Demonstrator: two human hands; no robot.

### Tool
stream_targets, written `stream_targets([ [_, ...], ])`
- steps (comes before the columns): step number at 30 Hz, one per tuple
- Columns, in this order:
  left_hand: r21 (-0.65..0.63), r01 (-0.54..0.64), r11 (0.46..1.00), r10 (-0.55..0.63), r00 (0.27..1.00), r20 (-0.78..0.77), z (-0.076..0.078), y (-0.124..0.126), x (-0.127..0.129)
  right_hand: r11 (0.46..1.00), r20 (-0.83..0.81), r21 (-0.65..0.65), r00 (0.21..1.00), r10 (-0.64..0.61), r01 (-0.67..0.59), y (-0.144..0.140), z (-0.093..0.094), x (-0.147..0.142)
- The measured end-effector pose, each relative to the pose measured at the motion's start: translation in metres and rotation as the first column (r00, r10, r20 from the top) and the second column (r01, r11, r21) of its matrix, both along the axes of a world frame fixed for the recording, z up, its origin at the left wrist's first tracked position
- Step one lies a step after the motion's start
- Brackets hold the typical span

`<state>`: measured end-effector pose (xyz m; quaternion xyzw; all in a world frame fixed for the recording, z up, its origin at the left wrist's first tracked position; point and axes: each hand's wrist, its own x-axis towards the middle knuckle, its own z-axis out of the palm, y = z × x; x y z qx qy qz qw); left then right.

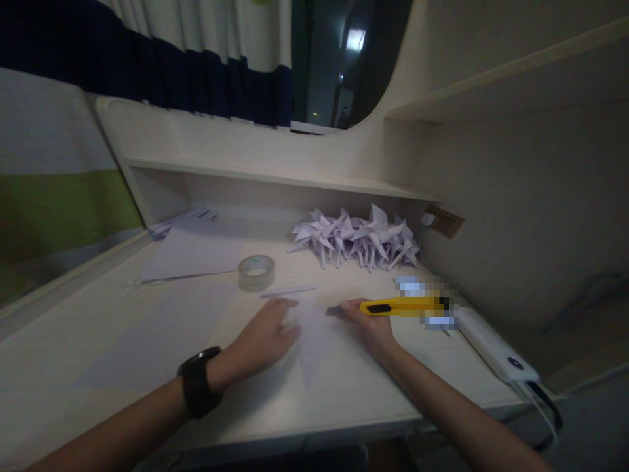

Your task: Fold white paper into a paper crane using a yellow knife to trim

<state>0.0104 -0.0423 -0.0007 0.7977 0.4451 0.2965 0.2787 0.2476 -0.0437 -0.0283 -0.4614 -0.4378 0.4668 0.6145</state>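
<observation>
My right hand [376,331] is closed around a yellow utility knife [407,305], its blade out and pointing left over the paper. Under the blade lies a small piece of white paper [310,334], pale and slightly blurred against the desk. My left hand [265,334], with a black watch on the wrist, is at the paper's left edge, thumb and forefinger apart. Just beyond that hand rests a thin rolled paper stick [289,291]. A roll of clear tape [256,273] stands behind the stick.
Several white paper pinwheels [356,236] are heaped at the back under the shelf. Sheets of paper [191,249] lie at the back left, and another large sheet [157,341] is nearer. A white power strip [496,344] with cables runs along the right side.
</observation>
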Motion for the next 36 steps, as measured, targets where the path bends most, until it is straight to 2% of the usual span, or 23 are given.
stream_targets([
  [2, -0.265, -0.076, 0.961, 0.115, 0.984, 0.135, -0.001, -0.001, -0.001, 0.997, 0.038, -0.045, 0.997, 0.063, -0.061, -0.001, 0.000, -0.002],
  [4, -0.479, -0.065, 0.875, 0.216, 0.939, 0.267, -0.002, -0.001, 0.001, 0.991, 0.061, -0.079, 0.992, 0.114, -0.109, -0.002, 0.001, -0.004],
  [6, -0.575, -0.018, 0.818, 0.284, 0.882, 0.376, -0.003, 0.000, 0.004, 0.984, 0.066, -0.096, 0.986, 0.154, -0.147, -0.003, 0.002, -0.005],
  [10, -0.631, 0.027, 0.775, 0.336, 0.828, 0.448, -0.007, 0.005, 0.010, 0.980, 0.053, -0.107, 0.983, 0.175, -0.169, -0.003, 0.002, -0.005],
  [13, -0.615, 0.109, 0.781, 0.269, 0.830, 0.489, -0.009, 0.009, 0.012, 0.976, 0.042, -0.112, 0.981, 0.190, -0.184, -0.002, 0.002, -0.004],
  [16, -0.546, 0.213, 0.810, 0.098, 0.869, 0.484, -0.013, 0.013, 0.015, 0.973, 0.018, -0.109, 0.979, 0.205, -0.202, -0.001, 0.001, -0.002],
  [19, -0.507, 0.190, 0.841, -0.008, 0.941, 0.339, -0.017, 0.017, 0.021, 0.969, -0.045, -0.098, 0.974, 0.222, -0.226, 0.000, -0.002, 0.000],
  [22, -0.451, 0.068, 0.890, -0.003, 0.990, 0.144, -0.021, 0.024, 0.027, 0.968, -0.106, -0.100, 0.970, 0.218, -0.228, 0.001, -0.004, 0.001],
  [24, -0.380, 0.040, 0.924, -0.029, 0.999, 0.037, -0.020, 0.031, 0.028, 0.971, -0.137, -0.101, 0.970, 0.200, -0.214, 0.003, -0.004, 0.002],
  [27, -0.302, 0.094, 0.949, -0.130, 0.986, -0.101, -0.013, 0.044, 0.023, 0.984, -0.159, -0.098, 0.979, 0.129, -0.146, 0.004, -0.004, 0.002],
  [30, -0.237, 0.169, 0.957, -0.212, 0.963, -0.167, -0.003, 0.052, 0.014, 0.996, -0.035, -0.057, 0.997, 0.071, -0.073, 0.002, -0.003, 0.000],
  [32, -0.207, 0.227, 0.952, -0.267, 0.944, -0.195, 0.002, 0.055, 0.010, 0.996, 0.102, -0.039, 0.991, 0.088, -0.084, -0.001, -0.003, -0.002],
  [36, -0.117, 0.221, 0.968, -0.241, 0.949, -0.204, 0.002, 0.060, 0.008, 0.988, 0.232, -0.076, 0.962, 0.147, -0.132, -0.007, 0.001, -0.005],
])
